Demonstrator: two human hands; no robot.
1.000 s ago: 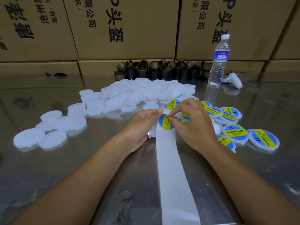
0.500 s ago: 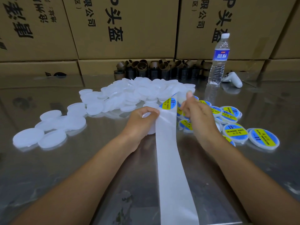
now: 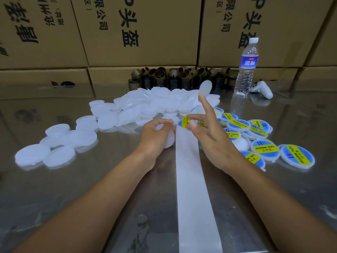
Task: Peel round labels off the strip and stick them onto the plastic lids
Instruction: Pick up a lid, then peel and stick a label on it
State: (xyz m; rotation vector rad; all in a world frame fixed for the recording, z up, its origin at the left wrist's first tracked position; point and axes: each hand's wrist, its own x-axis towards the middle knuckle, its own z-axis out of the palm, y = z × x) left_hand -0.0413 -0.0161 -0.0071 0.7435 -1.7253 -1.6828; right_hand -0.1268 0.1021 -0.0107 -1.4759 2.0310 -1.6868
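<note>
Lower than half a second ago, the right hand (image 3: 209, 137) now pinches a round blue-and-yellow label (image 3: 184, 121) at the top of the white backing strip (image 3: 193, 179), index finger raised. The left hand (image 3: 155, 136) grips a plain white plastic lid (image 3: 168, 141) just beside the strip. A pile of unlabelled white lids (image 3: 155, 105) lies behind and labelled lids (image 3: 264, 148) lie to the right on the shiny metal surface (image 3: 54, 189).

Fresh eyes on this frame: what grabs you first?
First, the long white strip running up the middle of the metal table to the hands. There the right hand pinches a blue-and-yellow label beside the left hand, which grips a plain lid. Next come the heap of unlabelled white lids behind the hands and the labelled lids clustered at the right.
</note>
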